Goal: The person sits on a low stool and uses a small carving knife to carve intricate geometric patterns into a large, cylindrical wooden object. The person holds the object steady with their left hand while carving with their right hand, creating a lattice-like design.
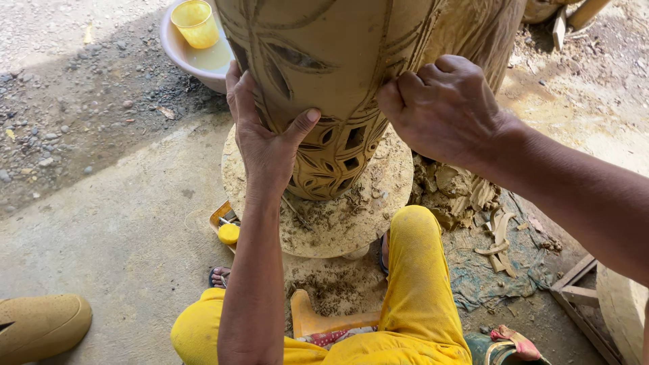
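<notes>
A tall tan clay vase (338, 54) with carved leaf lines and cut-out holes near its base stands on a round clay-caked turntable (378, 209). My left hand (263, 135) lies flat against the vase's left side, thumb spread across the front. On the right side my right hand (443, 108) has its fingers curled against the wall; whether it holds a tool is hidden. My knees in yellow trousers (416, 270) sit below the turntable.
A pink basin (186, 61) of water with a yellow cup (195, 21) stands at the back left. Clay scraps (466, 196) and strips lie to the right on a cloth. A wooden frame (574, 290) is at the right, a tan shoe (40, 324) at the bottom left.
</notes>
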